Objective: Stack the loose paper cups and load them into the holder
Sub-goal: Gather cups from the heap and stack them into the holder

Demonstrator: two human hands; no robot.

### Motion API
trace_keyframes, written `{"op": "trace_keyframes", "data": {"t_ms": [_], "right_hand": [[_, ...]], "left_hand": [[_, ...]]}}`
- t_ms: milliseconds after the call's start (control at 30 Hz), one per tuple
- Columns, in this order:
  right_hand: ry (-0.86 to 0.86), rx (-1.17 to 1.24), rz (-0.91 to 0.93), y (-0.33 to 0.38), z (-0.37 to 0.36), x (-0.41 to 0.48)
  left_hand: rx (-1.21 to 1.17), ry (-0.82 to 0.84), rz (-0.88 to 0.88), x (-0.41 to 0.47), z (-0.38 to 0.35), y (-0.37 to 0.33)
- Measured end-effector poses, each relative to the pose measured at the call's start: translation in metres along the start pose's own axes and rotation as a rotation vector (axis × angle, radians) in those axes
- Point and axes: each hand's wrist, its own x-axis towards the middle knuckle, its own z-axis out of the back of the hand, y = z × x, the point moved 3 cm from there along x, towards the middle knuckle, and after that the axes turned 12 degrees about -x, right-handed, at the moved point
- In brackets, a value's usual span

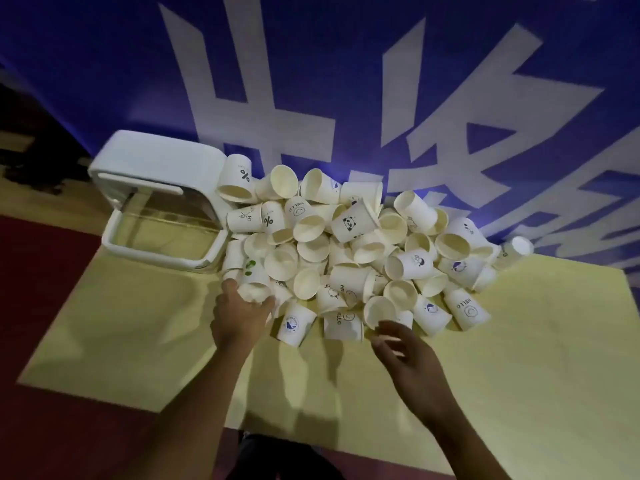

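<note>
A black "%" sign stands on the far-left paper cup and again on a second cup below it. The neighbouring cup reads "HI". "HELLO" beside a small smiling face is printed on an upper cup, a right-hand cup and a near cup. Small blue lettering on the front cup is too blurred to read. The blue banner bears huge white characters, cropped and illegible.

matt paper cups; glossy plastic holder.
</note>
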Motion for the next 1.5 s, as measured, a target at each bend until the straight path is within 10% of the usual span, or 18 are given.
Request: {"op": "trace_keyframes", "data": {"t_ms": [567, 933, 1500], "right_hand": [[-0.308, -0.191, 0.144, 0.087, 0.023, 0.131], [-0.047, -0.022, -0.181, 0.099, 0.013, 0.206], [-0.400, -0.065, 0.014, 0.221, -0.131, 0.044]], "left_hand": [[-0.339, -0.084, -0.164, -0.002, 0.050, -0.027], [-0.345, 0.033, -0.302, 0.009, 0.117, -0.036], [-0.434, 0.154, -0.377, 0.176, 0.258, 0.042]]}}
